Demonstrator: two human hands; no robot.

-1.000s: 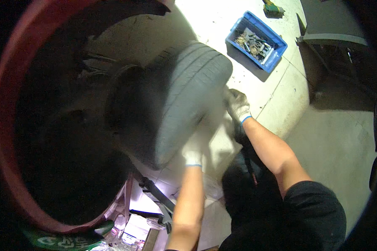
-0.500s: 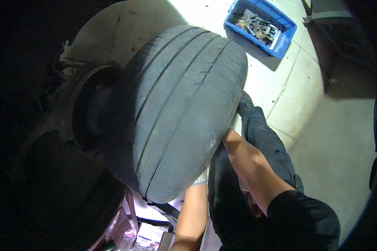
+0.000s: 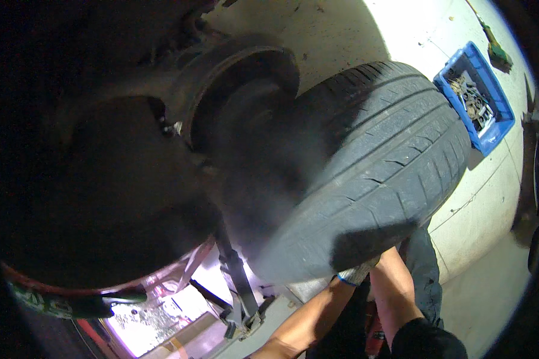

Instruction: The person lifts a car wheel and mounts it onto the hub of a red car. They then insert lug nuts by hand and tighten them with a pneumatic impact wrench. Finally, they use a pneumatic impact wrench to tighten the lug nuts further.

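A large grooved car tire (image 3: 395,161) fills the middle of the view, tilted, its tread toward me. Its left side falls into dark shadow beside a round brake drum (image 3: 191,113). At the tire's near lower edge is my left hand (image 3: 356,275) in a pale knitted glove, gripping it from below; the fingertips are hidden. My right forearm (image 3: 395,281) reaches to the same lower edge, close to the left, and the right hand is mostly out of sight behind the rubber. Both arms bear on the tire.
A blue crate (image 3: 491,143) of small metal parts stands on the pale floor beyond the tire, with a green tool (image 3: 497,51) behind it. A metal stand (image 3: 239,287) is at lower left, near a dark curved wheel-arch edge (image 3: 102,290). My legs are just below the tire.
The view has swung left, so the tire, drum and crate appear farther right. The tire leans more to the right, and both my arms remain at its lower edge.
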